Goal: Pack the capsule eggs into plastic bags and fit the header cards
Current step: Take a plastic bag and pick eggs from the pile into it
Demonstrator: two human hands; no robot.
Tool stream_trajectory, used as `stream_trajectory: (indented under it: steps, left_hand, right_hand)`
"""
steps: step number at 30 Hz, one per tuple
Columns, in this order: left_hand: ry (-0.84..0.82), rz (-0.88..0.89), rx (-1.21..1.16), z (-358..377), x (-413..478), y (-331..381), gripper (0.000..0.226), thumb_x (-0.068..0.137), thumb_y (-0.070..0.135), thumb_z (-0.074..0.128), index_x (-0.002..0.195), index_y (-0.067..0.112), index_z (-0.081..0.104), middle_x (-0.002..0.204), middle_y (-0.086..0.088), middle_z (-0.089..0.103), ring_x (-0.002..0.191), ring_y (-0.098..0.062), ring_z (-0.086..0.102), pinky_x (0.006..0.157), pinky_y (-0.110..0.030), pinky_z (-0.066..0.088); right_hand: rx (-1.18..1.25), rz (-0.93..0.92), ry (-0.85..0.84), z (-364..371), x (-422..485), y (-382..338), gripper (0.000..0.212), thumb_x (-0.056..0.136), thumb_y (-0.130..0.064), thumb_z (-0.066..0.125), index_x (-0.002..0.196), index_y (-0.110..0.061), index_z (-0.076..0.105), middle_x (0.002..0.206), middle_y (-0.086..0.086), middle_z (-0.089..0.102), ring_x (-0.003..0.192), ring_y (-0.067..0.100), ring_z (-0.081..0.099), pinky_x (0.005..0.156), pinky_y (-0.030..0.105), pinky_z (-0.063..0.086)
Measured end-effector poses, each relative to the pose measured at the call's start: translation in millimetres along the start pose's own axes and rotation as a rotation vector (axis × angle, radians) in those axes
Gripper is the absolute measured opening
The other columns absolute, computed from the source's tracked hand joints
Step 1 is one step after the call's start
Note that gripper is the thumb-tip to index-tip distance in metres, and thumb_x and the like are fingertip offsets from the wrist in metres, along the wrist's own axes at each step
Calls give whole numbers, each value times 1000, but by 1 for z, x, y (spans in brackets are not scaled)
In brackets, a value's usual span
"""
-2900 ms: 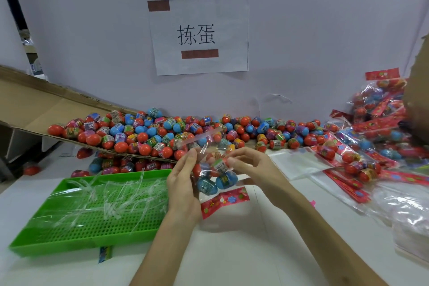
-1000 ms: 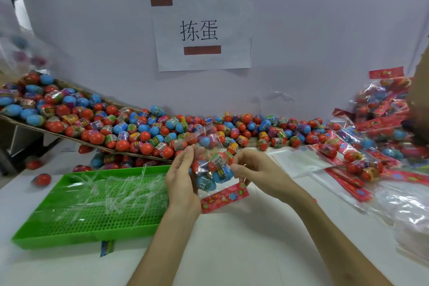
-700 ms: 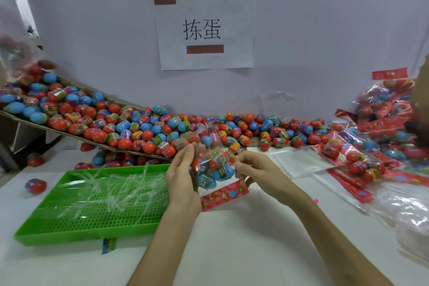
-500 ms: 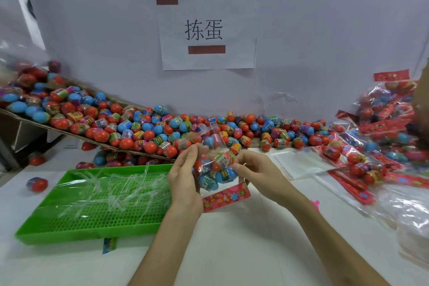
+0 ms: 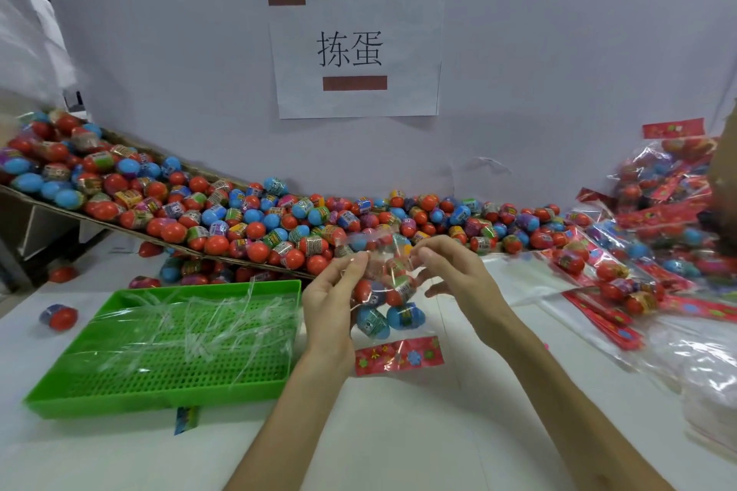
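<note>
Curled fingers (image 5: 352,266) — tight on plastic bag (image 5: 395,315)

One left hand (image 5: 331,299), one right hand (image 5: 458,275); one bag (image 5: 383,291), centre; one card (image 5: 399,356), 6 o'clock; one tray (image 5: 151,403), 8 o'clock; one sign (image 5: 355,52), 12 o'clock; eggs (image 5: 239,219), 10 o'clock, too many to count.

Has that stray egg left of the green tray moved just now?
Yes. The stray egg came into the bare spot left of the green tray, then settled there.
</note>
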State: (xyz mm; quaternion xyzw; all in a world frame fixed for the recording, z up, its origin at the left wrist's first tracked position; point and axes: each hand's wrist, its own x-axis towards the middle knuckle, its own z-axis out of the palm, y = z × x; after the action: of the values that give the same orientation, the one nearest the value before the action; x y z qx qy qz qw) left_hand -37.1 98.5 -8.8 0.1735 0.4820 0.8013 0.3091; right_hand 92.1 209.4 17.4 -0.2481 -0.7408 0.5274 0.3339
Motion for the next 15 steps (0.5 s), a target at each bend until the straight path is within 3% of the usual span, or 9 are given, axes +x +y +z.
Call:
stream_trajectory:
  steps: [5, 9, 12, 15]
  left_hand:
    - [-119, 69, 120, 4, -8, -1, 18, 79, 34, 77, 92, 23, 83, 96, -9, 80, 90, -24, 77, 76, -33, 61]
    - [-29, 42, 113, 4, -4, -2, 16, 90, 28, 75, 99, 16, 80, 101, -13, 79, 102, -36, 74, 93, -48, 60]
    - [5, 44, 92, 3, -4, -1, 20, 87, 34, 75, 95, 17, 82, 95, -8, 80, 90, -23, 76, 78, -33, 62]
    - [25, 61, 74, 2, -4, -1, 13, 94, 23, 72, 94, 14, 82, 91, -7, 80, 82, -16, 74, 70, -27, 59]
  right_hand:
    - [13, -21, 91, 6, -2, 1, 11, 99, -19, 64, 91, -16, 70, 83, 2, 72, 77, 17, 69, 72, 32, 59]
    - [34, -9, 151, 1, -1, -1, 20, 101, -12, 60, 88, -20, 74, 82, 0, 75, 75, 17, 71, 68, 30, 58]
    - [20, 14, 136, 3, -1, 0, 23, 102, -14, 58, 90, -22, 74, 83, -3, 76, 76, 15, 72, 67, 27, 58]
    - [10, 16, 139, 3, -1, 2, 23, 103, -13, 57, 91, -21, 75, 82, -3, 76, 75, 14, 72, 66, 24, 57]
